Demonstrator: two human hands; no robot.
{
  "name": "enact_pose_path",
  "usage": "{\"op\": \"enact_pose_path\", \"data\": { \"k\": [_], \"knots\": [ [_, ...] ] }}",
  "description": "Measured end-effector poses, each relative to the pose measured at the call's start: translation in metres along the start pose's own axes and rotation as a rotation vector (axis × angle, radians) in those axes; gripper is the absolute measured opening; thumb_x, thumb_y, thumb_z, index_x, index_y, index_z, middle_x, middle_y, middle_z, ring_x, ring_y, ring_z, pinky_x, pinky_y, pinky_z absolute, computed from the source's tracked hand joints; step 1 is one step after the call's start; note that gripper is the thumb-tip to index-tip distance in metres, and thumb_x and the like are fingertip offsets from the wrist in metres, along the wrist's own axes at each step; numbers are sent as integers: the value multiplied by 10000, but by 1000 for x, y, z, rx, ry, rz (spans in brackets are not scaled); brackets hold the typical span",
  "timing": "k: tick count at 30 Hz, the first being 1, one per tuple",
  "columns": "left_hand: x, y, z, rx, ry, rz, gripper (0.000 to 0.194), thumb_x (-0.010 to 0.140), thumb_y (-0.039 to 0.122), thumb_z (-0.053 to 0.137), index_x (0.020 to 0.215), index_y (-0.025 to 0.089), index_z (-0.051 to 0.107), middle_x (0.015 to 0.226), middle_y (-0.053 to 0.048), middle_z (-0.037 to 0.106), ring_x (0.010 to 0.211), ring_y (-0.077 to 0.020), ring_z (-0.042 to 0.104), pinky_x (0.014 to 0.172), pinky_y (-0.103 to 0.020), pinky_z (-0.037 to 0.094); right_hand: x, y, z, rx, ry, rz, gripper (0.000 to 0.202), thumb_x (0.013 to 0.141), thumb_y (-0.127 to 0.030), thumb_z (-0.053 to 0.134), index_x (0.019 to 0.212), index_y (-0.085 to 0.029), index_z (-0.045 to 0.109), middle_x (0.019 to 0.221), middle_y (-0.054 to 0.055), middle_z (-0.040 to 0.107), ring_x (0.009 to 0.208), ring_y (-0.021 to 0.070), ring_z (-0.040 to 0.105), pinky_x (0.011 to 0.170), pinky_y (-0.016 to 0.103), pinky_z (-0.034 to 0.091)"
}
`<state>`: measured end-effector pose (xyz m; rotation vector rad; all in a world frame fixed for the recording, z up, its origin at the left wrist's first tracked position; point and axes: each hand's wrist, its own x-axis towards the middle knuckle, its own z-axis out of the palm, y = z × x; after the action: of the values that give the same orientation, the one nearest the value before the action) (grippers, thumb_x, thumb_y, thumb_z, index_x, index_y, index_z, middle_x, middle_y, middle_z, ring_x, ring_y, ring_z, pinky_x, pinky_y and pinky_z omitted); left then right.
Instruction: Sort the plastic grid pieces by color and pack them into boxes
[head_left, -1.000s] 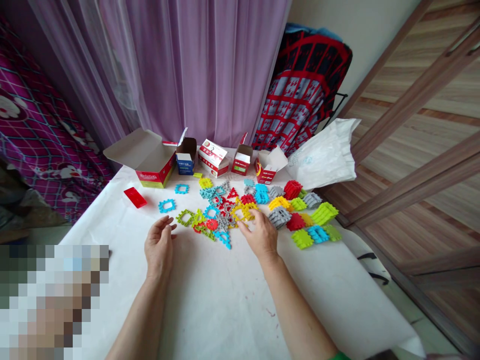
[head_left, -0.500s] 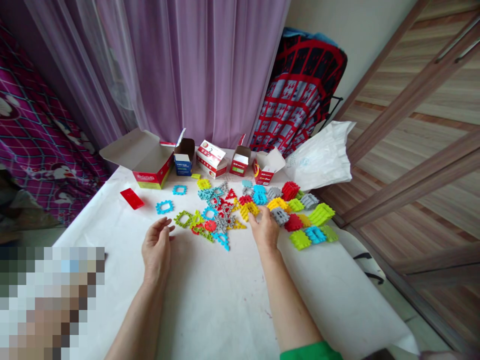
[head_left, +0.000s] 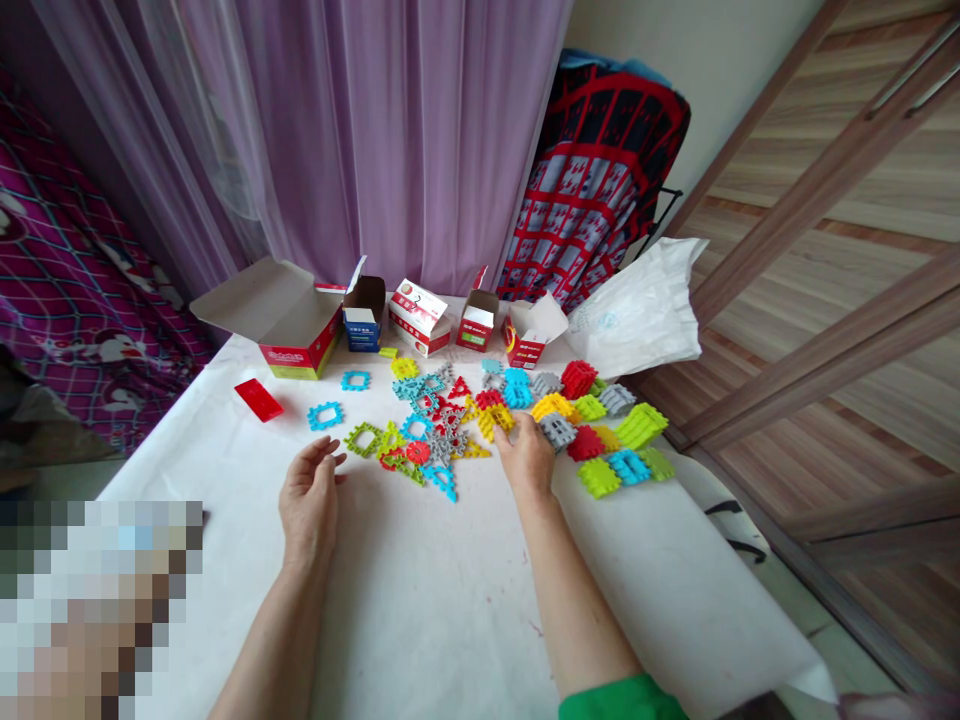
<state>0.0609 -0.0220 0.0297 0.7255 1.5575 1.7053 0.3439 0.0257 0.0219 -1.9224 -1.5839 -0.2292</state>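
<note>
My right hand (head_left: 529, 458) is at a stack of yellow interlocking plastic pieces (head_left: 491, 418), its thumb and fingers closed on the stack's right end. My left hand (head_left: 310, 492) hovers over the tablecloth with loosely curled, parted fingers and holds nothing. Just beyond it lie a lime-green square frame piece (head_left: 364, 439) and a blue frame piece (head_left: 325, 416). Between my hands spreads a loose pile of flat toothed pieces, among them a blue triangle (head_left: 441, 481), a round red piece (head_left: 417, 453) and grey ones (head_left: 448, 440).
Sorted stacks stand on the right, including a lime-green stack (head_left: 637, 428) and a red one (head_left: 580, 377). Behind are a large open box (head_left: 296, 360), several small boxes and a white bag (head_left: 637, 310). A red rectangular piece (head_left: 259, 400) lies at left on the white-covered table (head_left: 420, 600).
The whole view has shifted slightly. Both hands keep nearly the same places, the right one still at the yellow stack; no piece has visibly moved on the table.
</note>
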Motion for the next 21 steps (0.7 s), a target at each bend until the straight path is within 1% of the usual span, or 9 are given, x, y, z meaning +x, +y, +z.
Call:
{"op": "enact_pose_path", "data": {
  "k": [4,9,13,15,17,19,21],
  "knots": [
    [0,2,1,7,10,-8,351,727,329,594,1052,203,637,1135,-80,686,899,-179,674,621,-246,484,0,-2,-2,-20,-36,21,293,853,-347,617,1072,-152,620,942,123,721,785,207,651,671,270,454],
    [0,1,1,12,11,-7,355,720,335,596,1047,205,633,1124,-79,686,891,-179,677,610,-243,479,0,-5,-6,-44,-43,18,285,866,-356,612,1058,-146,630,930,127,713,784,211,642,665,275,446],
    [2,-2,-1,15,-6,9,367,715,353,612,1051,205,630,1125,-81,683,905,-186,677,632,-254,489,-4,-9,-15,-24,-10,-4,284,879,-369,593,1052,-148,637,963,130,694,811,214,636,674,283,457],
    [3,-2,-1,18,-5,15,370,714,359,615,1051,207,634,1120,-80,684,905,-189,677,633,-257,494,-12,-12,-22,15,29,-52,246,884,-345,575,1038,-167,645,998,118,686,835,205,636,684,276,464],
    [3,-2,-1,16,-7,17,374,714,361,614,1056,211,639,1124,-77,686,906,-188,676,633,-255,495,-25,-14,-27,68,38,-119,192,892,-297,550,1011,-189,655,1014,97,683,855,191,641,698,262,467],
    [3,-2,-1,12,-2,9,378,709,361,613,1055,213,642,1127,-75,690,904,-183,676,632,-248,493,-40,-14,-29,121,-8,-191,152,898,-236,524,953,-204,662,964,70,689,836,174,648,702,245,463],
    [2,-2,0,30,-2,15,380,703,369,611,1048,213,644,1120,-76,696,893,-183,680,627,-247,493,-55,-12,-28,163,-85,-247,150,892,-182,512,867,-211,657,856,40,691,776,158,649,683,229,450]
  ]
}}
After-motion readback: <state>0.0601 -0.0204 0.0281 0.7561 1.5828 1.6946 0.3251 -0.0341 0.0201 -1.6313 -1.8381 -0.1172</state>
